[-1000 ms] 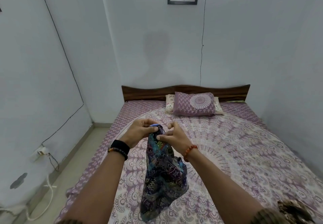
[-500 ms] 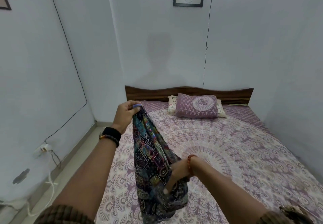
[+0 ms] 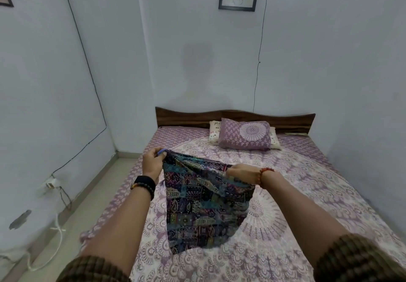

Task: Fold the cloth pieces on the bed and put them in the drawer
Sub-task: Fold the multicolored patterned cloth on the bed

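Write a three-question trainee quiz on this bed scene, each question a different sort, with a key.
1. True or false: the left hand and right hand both hold the patterned cloth.
2. The purple pillow lies: A) by the headboard B) on the floor C) under the cloth.
3. Fill in: the wrist with the red bead bracelet is the ____ one.

Key: 1 true; 2 A; 3 right.

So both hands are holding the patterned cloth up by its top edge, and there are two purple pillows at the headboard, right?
Not quite: the head view shows one purple pillow, lying on a white one. The rest holds: left hand and right hand hold the cloth by its top edge.
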